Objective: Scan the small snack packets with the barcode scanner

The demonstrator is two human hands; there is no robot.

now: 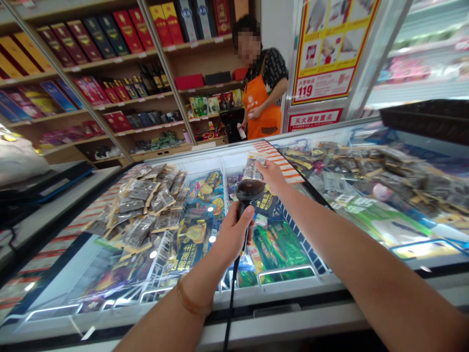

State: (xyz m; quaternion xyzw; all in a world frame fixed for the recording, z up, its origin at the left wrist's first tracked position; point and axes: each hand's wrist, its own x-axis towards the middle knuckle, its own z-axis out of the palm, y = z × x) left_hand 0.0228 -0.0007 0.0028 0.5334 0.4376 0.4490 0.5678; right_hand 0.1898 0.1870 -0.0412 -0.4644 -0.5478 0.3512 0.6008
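Observation:
My left hand is wrapped round the handle of a black barcode scanner, its cord running down towards me. Just beyond the scanner's head, my right hand pinches a small clear packet with dark contents by its right edge. Both hands are above the glass top of a chest freezer. A heap of similar small packets lies on the glass to the left. Through the glass show green packages and blue-and-yellow bags in white wire baskets.
More small packets lie on the right side, near a black tray. Behind the freezer stands a person in an orange apron, before shelves of boxes. A counter borders the left.

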